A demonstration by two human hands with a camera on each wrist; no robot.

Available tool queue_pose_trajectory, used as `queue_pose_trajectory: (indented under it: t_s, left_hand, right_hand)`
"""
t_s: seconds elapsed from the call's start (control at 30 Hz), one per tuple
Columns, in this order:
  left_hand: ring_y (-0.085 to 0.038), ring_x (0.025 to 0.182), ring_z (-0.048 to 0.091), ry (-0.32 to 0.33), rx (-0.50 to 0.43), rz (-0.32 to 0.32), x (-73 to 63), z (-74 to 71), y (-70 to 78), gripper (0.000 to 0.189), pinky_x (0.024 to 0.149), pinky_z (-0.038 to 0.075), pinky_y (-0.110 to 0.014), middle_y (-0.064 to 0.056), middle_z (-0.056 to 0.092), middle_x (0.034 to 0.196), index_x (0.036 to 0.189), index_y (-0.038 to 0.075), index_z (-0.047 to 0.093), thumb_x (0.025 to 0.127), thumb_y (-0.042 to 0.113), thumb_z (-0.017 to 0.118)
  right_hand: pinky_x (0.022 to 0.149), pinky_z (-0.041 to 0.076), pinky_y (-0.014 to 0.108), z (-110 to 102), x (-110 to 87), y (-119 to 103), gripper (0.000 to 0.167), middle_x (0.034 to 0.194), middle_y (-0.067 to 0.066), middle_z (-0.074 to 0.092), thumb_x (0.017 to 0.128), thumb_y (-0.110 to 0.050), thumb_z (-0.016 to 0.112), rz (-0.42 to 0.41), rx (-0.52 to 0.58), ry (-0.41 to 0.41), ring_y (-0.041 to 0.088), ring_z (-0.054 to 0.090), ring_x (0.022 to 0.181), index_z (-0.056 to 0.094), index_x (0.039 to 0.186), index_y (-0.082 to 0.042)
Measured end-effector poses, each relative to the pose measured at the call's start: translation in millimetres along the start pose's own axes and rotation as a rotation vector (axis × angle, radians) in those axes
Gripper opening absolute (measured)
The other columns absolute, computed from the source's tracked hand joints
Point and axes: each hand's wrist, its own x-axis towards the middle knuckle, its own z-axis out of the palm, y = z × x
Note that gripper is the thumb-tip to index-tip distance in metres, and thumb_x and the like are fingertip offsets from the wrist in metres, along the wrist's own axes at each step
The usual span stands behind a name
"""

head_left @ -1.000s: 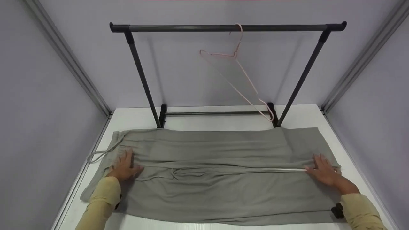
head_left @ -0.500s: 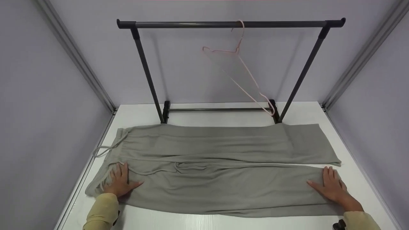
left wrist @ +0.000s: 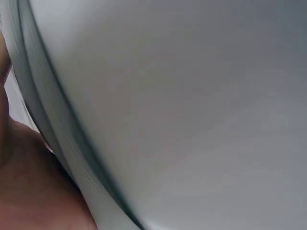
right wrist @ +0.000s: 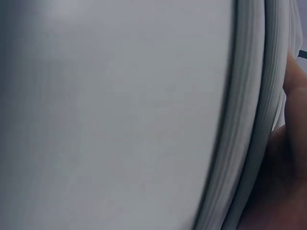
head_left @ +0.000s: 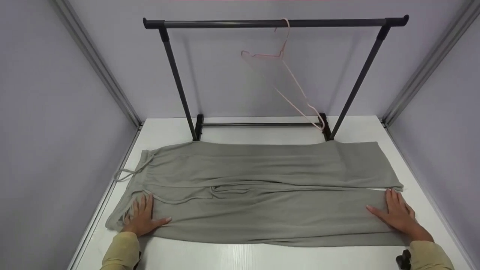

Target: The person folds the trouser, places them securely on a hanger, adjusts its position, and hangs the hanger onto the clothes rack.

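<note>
A pair of grey drawstring trousers [head_left: 262,161] lies flat across the white table, waist at the left and leg ends at the right. Its drawstring [head_left: 127,173] loops out past the waistband. My left hand [head_left: 141,217] rests with fingers spread on the near leg close to the waist. At the other end my right hand [head_left: 398,214] lies on the near leg's hem, thumb apart from the fingers. In the left wrist view the left hand [left wrist: 33,182] shows at the fabric's near edge; the right wrist view has the right hand [right wrist: 288,163] beside the layered edge.
Behind the trousers stands a black clothes rack [head_left: 232,24], its feet meeting their far edge. A pink hanger [head_left: 296,77] hangs from its bar. Grey panel walls [head_left: 75,123] enclose the white table [head_left: 232,258] on the left, right and back.
Both hands have moved toward the near side, from the middle of the trousers onto the near leg. A narrow gap now shows between the leg ends. The head view has shifted slightly.
</note>
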Motion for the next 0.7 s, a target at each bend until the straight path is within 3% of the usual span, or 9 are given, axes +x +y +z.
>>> queue_pose_trajectory:
  t_s: [0.17, 0.43, 0.7]
  left_hand:
    - [-0.049, 0.132, -0.018, 0.003, 0.006, -0.040, -7.9, 5.1, -0.5, 0.118, 0.089, -0.010, -0.075, -0.028, -0.012, 0.149, 0.147, -0.001, -0.002, 0.075, 0.066, 0.062]
    - [-0.054, 0.129, -0.018, 0.006, -0.004, -0.035, -14.1, -3.7, 8.8, 0.114, 0.088, -0.016, -0.074, -0.032, -0.010, 0.147, 0.147, 0.000, 0.001, 0.076, 0.064, 0.062]
    - [-0.055, 0.128, -0.016, -0.131, 0.026, -0.089, -19.5, -7.7, 1.1, 0.116, 0.089, -0.009, -0.076, -0.034, -0.011, 0.146, 0.146, -0.002, 0.001, 0.075, 0.066, 0.061]
  right_hand:
    - [0.092, -0.007, 0.071, -2, -1.6, 1, 0.106, 0.143, 0.033, -0.022, 0.088, -0.054, 0.051, 0.010, -0.006, -0.008, 0.045, -0.029, 0.129, -0.018, 0.140, 0.008]
    - [0.091, -0.013, 0.071, -7, -16.6, -5, 0.104, 0.140, 0.035, -0.028, 0.090, -0.055, 0.047, 0.036, -0.037, 0.013, 0.050, -0.033, 0.123, -0.018, 0.140, 0.009]
    - [0.091, -0.018, 0.069, 7, -30.1, -5, 0.107, 0.138, 0.040, -0.024, 0.089, -0.048, 0.055, -0.001, 0.036, -0.051, 0.053, -0.030, 0.123, -0.018, 0.137, 0.014]
